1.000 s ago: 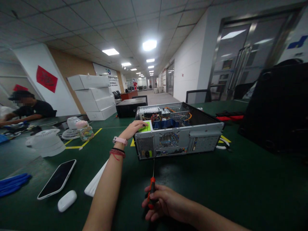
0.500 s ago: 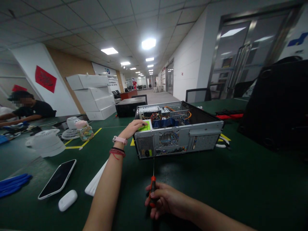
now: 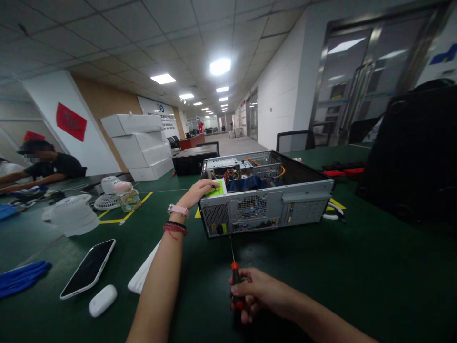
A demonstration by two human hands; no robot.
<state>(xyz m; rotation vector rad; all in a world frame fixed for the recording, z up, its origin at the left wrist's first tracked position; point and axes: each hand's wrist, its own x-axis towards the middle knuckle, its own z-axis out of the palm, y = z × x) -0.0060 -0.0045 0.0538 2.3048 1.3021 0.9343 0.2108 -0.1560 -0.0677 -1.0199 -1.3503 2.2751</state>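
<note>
An open computer case (image 3: 276, 209) lies on its side on the table, its rear panel turned toward me. My left hand (image 3: 202, 190) lies with outstretched fingers on the power supply at the case's near left corner, beside a lime-green label (image 3: 215, 188). In front of the case, my right hand (image 3: 257, 291) is closed around the handle of a red and black screwdriver (image 3: 234, 267). Its thin shaft points away from me and its tip is at the lower edge of the rear panel. Whether the tip touches a screw there, I cannot tell.
On the left lie a phone (image 3: 88, 268), a white earbud case (image 3: 103, 300), blue gloves (image 3: 23, 278) and a white slab (image 3: 144, 269) partly under my left forearm. A bottle (image 3: 129, 197) and white fan (image 3: 108, 201) stand beyond. Another person (image 3: 59, 164) sits far left. A large black object (image 3: 410, 157) stands right.
My right hand and the screwdriver handle have shifted slightly right, so the shaft now slants. My left hand stays on the power supply. The whole view has moved a little.
</note>
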